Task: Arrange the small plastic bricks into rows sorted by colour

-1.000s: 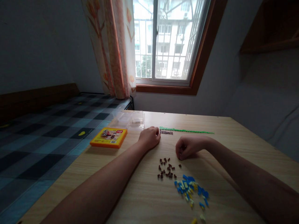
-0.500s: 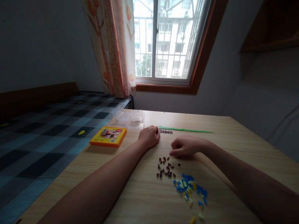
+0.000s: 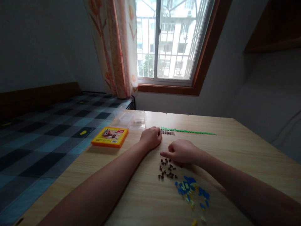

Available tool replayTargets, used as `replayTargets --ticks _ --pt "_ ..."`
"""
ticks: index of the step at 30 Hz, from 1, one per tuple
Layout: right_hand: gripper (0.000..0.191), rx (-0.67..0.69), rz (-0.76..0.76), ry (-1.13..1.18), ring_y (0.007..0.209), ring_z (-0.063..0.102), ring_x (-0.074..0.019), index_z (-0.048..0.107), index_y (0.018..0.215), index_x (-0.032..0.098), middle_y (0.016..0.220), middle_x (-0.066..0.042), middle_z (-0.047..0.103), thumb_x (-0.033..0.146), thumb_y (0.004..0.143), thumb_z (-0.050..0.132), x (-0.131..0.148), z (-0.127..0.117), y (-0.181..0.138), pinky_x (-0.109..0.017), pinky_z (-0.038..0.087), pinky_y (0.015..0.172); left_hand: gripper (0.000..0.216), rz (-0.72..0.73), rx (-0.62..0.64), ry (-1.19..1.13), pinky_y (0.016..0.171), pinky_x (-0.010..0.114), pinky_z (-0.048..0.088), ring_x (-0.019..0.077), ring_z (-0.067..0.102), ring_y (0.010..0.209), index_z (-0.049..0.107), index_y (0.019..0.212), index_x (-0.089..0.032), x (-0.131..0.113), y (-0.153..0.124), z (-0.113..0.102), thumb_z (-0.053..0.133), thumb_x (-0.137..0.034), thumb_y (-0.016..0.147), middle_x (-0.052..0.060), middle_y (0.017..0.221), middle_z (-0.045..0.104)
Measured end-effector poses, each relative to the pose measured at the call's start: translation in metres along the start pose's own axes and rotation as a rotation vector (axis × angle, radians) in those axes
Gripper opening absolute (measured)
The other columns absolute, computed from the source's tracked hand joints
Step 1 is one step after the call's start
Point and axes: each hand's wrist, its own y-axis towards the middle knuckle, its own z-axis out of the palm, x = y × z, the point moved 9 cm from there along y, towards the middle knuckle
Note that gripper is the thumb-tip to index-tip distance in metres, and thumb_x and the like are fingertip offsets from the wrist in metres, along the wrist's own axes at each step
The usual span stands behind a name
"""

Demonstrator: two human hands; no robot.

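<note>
My left hand (image 3: 151,137) rests curled on the wooden table (image 3: 237,147), its knuckles at the left end of a short row of brown bricks (image 3: 167,133). A long row of green bricks (image 3: 188,131) lies just behind that row. My right hand (image 3: 181,152) hovers low over the far edge of a loose pile of brown bricks (image 3: 166,171). Its index finger and thumb stick out to the left, pressed together, and the other fingers are curled. What either hand holds, if anything, is too small to see.
A pile of blue and yellow bricks (image 3: 192,189) lies near the front of the table. An orange flat box (image 3: 110,137) and a clear plastic container (image 3: 131,119) sit at the table's left edge. A bed with a checked cover (image 3: 47,131) adjoins on the left, a window (image 3: 174,40) behind.
My right hand has moved left from the right side of the brown pile to its far edge, index finger now pointing left. My left hand has stayed at the rows' left end.
</note>
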Motion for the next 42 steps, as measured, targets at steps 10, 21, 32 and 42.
replayTargets --ticks 10,21,32,42 --pt "0.069 0.036 -0.034 0.015 0.053 0.049 -0.0168 0.063 0.059 0.02 0.058 -0.006 0.062 0.084 0.074 0.041 0.001 0.002 0.002 -0.029 0.027 0.053 0.022 -0.009 0.026 -0.002 0.068 0.028 0.043 0.0187 0.061 0.081 0.064 0.089 -0.022 0.0 0.0 0.0 0.047 -0.036 0.089 0.005 0.095 0.067" --pt "0.036 -0.075 -0.045 0.211 0.057 0.049 -0.0126 0.059 0.062 0.018 0.062 -0.002 0.061 0.046 0.083 0.056 -0.029 -0.004 0.02 -0.026 0.028 0.05 0.022 -0.004 0.014 -0.003 0.066 0.028 0.042 0.0183 0.061 0.079 0.064 0.087 -0.022 0.001 0.0 0.001 0.046 -0.037 0.089 0.005 0.094 0.066" --pt "0.03 0.077 -0.061 0.8 0.032 0.046 -0.0054 0.059 0.089 0.017 0.062 0.003 0.059 0.047 0.084 0.057 -0.054 0.018 0.026 -0.015 0.032 0.028 0.023 -0.011 0.033 -0.017 0.069 0.028 0.043 0.0182 0.06 0.08 0.065 0.089 -0.022 0.001 -0.001 0.0 0.046 -0.036 0.089 0.005 0.095 0.066" --pt "0.025 0.098 -0.068 0.794 0.032 0.048 -0.0052 0.066 0.089 0.016 0.061 0.004 0.06 0.037 0.078 0.066 -0.054 0.019 0.027 -0.014 0.034 0.027 0.022 -0.017 0.038 -0.015 0.066 0.029 0.042 0.0184 0.061 0.08 0.063 0.086 -0.022 0.0 -0.001 -0.002 0.047 -0.037 0.089 0.005 0.094 0.066"
